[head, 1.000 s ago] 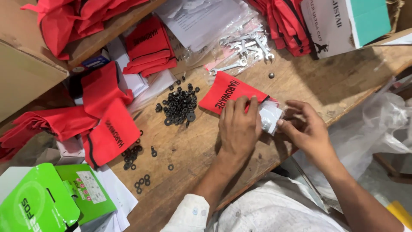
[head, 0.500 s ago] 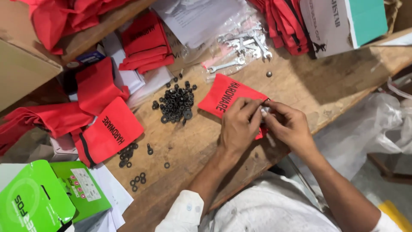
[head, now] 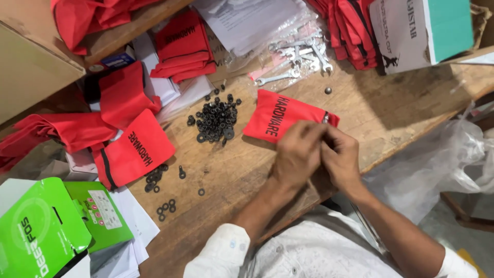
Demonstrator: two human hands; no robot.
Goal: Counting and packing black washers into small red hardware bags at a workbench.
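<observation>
A red cloth pouch (head: 280,117) lies on the wooden bench (head: 391,110), its near end pinched by the left hand (head: 298,154) and right hand (head: 340,158), both clenched together. Nearby black washers (head: 215,116) could be scattered if brushed.

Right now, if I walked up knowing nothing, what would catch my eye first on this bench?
Probably the two hands pressed together mid-bench, left hand and right hand, working at the edge of a red cloth pouch. Just left of it lies a heap of small black washers on the wooden bench. More red pouches pile up on the left, and bright green cardboard packs sit in the lower left corner.
</observation>
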